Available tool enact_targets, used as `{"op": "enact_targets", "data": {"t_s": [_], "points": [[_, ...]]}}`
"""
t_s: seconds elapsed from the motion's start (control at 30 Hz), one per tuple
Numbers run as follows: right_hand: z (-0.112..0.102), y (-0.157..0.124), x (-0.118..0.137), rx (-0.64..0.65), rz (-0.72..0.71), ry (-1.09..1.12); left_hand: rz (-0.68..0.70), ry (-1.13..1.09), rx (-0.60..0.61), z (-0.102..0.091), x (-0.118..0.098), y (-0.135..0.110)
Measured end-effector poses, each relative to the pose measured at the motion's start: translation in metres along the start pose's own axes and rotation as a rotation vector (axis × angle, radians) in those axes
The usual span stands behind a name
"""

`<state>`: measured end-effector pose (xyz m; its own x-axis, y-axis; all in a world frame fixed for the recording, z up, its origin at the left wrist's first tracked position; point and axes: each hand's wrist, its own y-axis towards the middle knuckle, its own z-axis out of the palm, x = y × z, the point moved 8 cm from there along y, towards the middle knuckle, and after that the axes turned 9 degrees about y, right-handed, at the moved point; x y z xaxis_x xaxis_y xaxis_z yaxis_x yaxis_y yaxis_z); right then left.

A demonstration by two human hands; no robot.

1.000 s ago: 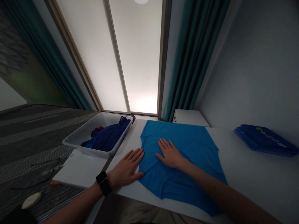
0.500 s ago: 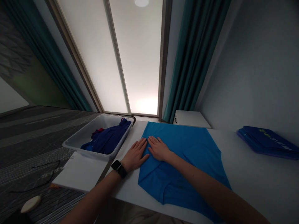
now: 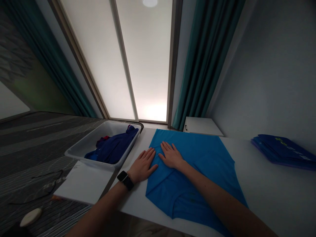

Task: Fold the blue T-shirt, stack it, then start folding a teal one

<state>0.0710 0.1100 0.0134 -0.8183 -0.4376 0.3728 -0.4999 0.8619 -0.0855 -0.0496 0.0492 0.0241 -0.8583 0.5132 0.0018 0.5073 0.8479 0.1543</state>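
Observation:
A bright blue shirt (image 3: 204, 154) lies spread on the white table (image 3: 261, 184), its near left part folded over and the neckline curve showing close to me. My left hand (image 3: 142, 164) rests flat at the shirt's left edge, partly on the table, fingers stretched out and a black watch on its wrist. Just to the right, my right hand (image 3: 171, 155) presses flat on the cloth with its fingers slightly spread. Neither hand grips anything. My right forearm crosses over the shirt and hides part of it.
To the left, a clear plastic bin (image 3: 74, 154) holds dark blue and red clothes (image 3: 115, 148). A stack of folded dark blue garments (image 3: 283, 149) lies at the table's right. Behind the table stand a white cabinet (image 3: 203, 126) and a teal curtain (image 3: 204, 65).
My right hand has slid a little to the right over the shirt, away from my left hand. My left hand has stayed almost in place.

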Motion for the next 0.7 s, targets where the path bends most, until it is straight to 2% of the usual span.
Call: {"op": "enact_targets", "data": {"t_s": [0.13,0.27,0.37,0.43,0.6,0.7], "points": [[-0.003,-0.003,0.001,0.005,-0.017,-0.001,-0.073,-0.109,-0.076,-0.007,0.010,-0.001],[-0.009,-0.012,0.002,-0.017,-0.040,-0.006,-0.262,-0.182,-0.215,-0.010,0.034,-0.005],[-0.009,-0.020,0.001,0.003,-0.044,-0.003,-0.356,-0.135,-0.221,-0.005,0.044,-0.005],[-0.007,-0.024,0.001,0.009,-0.054,-0.002,-0.340,-0.097,-0.192,-0.004,0.041,-0.004],[0.001,-0.028,-0.001,-0.005,-0.070,-0.007,-0.170,-0.058,-0.115,-0.007,0.020,0.000],[0.001,-0.029,0.000,-0.003,-0.069,-0.001,-0.128,-0.046,-0.096,-0.008,0.015,0.000]]}}
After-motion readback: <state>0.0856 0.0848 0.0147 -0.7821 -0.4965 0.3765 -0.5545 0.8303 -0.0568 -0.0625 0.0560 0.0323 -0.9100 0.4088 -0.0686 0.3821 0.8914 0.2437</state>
